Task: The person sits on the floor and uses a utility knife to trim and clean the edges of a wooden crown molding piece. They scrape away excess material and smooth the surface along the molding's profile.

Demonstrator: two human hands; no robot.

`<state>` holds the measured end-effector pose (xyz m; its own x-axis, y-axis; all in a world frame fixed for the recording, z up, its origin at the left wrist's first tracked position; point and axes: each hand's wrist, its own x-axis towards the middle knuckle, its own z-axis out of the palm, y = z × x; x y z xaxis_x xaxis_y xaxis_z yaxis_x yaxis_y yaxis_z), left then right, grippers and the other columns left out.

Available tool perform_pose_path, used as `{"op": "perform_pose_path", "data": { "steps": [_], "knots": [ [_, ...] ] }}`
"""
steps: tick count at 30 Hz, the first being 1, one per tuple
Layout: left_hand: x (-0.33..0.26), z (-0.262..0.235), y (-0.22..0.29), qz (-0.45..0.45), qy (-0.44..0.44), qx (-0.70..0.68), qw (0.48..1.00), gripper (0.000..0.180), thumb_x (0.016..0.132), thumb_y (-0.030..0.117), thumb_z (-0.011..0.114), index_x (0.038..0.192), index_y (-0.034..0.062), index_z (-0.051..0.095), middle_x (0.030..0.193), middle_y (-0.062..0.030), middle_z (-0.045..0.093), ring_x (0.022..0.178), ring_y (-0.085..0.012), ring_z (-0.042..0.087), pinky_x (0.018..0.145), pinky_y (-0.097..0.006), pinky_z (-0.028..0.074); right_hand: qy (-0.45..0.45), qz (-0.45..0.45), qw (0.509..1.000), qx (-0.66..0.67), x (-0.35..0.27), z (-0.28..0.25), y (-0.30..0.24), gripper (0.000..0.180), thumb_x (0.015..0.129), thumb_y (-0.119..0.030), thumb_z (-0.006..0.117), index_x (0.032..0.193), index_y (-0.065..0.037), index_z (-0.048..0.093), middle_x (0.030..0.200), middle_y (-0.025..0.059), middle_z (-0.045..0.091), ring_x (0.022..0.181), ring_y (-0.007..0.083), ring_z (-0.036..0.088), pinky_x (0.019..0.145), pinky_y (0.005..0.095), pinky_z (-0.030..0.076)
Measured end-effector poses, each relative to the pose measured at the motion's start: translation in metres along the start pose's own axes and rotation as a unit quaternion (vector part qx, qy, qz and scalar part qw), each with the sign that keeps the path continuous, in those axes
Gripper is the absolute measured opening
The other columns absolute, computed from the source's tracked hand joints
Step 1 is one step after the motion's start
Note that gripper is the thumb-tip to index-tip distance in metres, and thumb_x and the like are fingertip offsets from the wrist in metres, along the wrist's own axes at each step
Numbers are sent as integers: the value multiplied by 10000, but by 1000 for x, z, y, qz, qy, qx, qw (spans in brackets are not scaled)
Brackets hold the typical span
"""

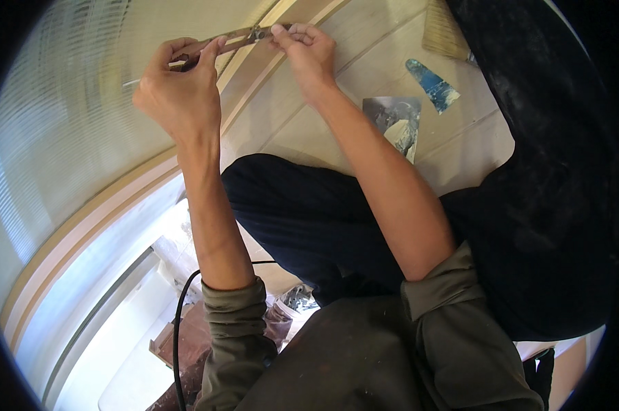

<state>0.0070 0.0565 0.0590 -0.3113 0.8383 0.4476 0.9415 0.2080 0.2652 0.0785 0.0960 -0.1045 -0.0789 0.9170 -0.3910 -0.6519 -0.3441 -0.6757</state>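
Both my hands are raised at the upper left, in front of a ribbed translucent panel (83, 130) and its light wooden frame (248, 75). Between them runs a slim, brownish, two-armed piece (235, 41) with a small metal joint; its exact kind I cannot make out. My left hand (182, 89) is closed around the lower ends of its arms. Near the joint, my right hand (308, 55) pinches the other end between thumb and fingers.
On the pale tiled floor lie a blue-stained scraper blade (432, 85) and a grey sheet with whitish smears (402, 123). A wide brush (446, 31) rests beside my dark trouser leg (549, 171). A black cable (179, 322) hangs by my left sleeve, near a reddish-brown box (182, 335).
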Motion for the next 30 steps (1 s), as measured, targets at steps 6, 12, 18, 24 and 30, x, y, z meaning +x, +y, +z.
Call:
{"op": "perform_pose_path", "data": {
  "steps": [6, 12, 18, 24, 30],
  "knots": [
    [4, 0, -1, 3, -2, 12, 1000, 299, 732, 236, 907, 832, -5, 761, 719, -64, 747, 609, -92, 651, 607, -217, 492, -5, 2, 1000, -11, -2, 1, -1, 176, 872, -96, 776, 871, 14, 638, 780, 101, 704, 726, 158, 711, 639, 257, 521],
    [4, 0, 6, -9, 4, 11, 1000, 258, 715, 178, 895, 807, -6, 740, 714, -86, 743, 627, -159, 693, 632, -255, 517, 13, -12, 1000, -15, 6, 3, -11, 190, 871, -103, 779, 872, 20, 634, 779, 93, 705, 711, 163, 713, 622, 259, 526],
    [8, 3, 7, 15, 15, -4, 1000, 240, 716, 157, 886, 800, -7, 731, 708, -96, 739, 629, -186, 710, 637, -261, 523, 20, -5, 1000, -23, 1, 3, -1, 195, 868, -106, 781, 876, 28, 640, 801, 96, 708, 700, 170, 712, 634, 266, 527],
    [7, 7, 20, -15, 0, -13, 1000, 242, 722, 148, 886, 813, -13, 730, 711, -102, 733, 614, -177, 702, 615, -263, 523, 33, -18, 999, -10, 16, -1, -22, 186, 882, -92, 765, 909, 41, 638, 814, 106, 707, 717, 172, 713, 644, 266, 525],
    [2, 4, 16, -13, 6, -11, 1000, 251, 734, 171, 883, 812, -11, 728, 702, -103, 726, 607, -171, 694, 601, -265, 514, 7, 5, 1000, 3, 6, -3, -12, 196, 885, -86, 763, 928, 51, 630, 820, 113, 703, 740, 182, 716, 661, 276, 534]
  ]
}}
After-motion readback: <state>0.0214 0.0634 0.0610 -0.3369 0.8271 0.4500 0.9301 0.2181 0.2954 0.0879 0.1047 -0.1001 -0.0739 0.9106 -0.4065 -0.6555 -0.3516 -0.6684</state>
